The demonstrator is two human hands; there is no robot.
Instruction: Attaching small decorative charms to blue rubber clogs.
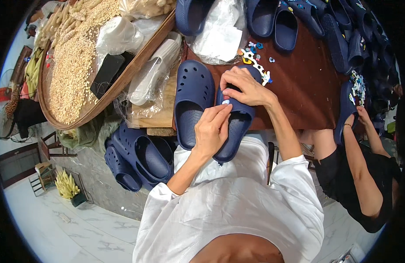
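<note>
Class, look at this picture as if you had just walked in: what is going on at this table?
A person in a white shirt works on a dark blue clog at the edge of a brown table. The right hand steadies the clog's upper, while the left hand pinches a small pale charm against it. A second clog lies beside it. Loose coloured charms lie further back, and more blue clogs are piled at the far side. To the right, another person's hand handles a clog too.

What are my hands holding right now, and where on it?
The right hand holds the navy clog by its toe end. The left hand pinches a small pale charm at its fingertips.
</note>
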